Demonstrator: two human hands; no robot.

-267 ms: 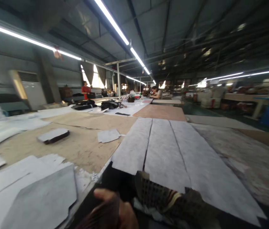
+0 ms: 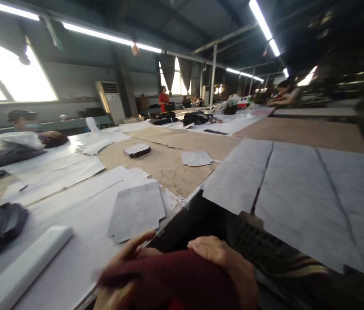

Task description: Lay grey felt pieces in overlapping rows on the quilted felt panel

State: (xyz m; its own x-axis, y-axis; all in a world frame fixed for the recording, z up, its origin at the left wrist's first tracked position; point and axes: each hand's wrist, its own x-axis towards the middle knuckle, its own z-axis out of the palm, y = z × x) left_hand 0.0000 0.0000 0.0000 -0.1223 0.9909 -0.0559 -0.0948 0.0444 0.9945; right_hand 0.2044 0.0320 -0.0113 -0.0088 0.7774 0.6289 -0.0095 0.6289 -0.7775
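Note:
A dark red ribbed cloth (image 2: pixel 175 275) is held between both hands at the bottom centre. My left hand (image 2: pixel 122 275) grips its left end, with fingers partly hidden behind the fabric. On its right side, my right hand (image 2: pixel 227 262) lies curled over the cloth. Just right of the hands is a dark checked fabric with striped trim (image 2: pixel 275 249). Ahead and left, a grey-white cut piece (image 2: pixel 138 211) rests on white sheets at the table edge.
Large white panels (image 2: pixel 285 181) cover the right side. A small stack (image 2: pixel 137 150) and a flat piece (image 2: pixel 196 158) lie on tan sheeting (image 2: pixel 165 172). A long white bar (image 2: pixel 27 267) is at lower left. People are farther back, one in red (image 2: pixel 163 100).
The view has turned left, bringing in the white bar, a window and another person. Both hands now show on the dark red cloth; before, one hand was visible.

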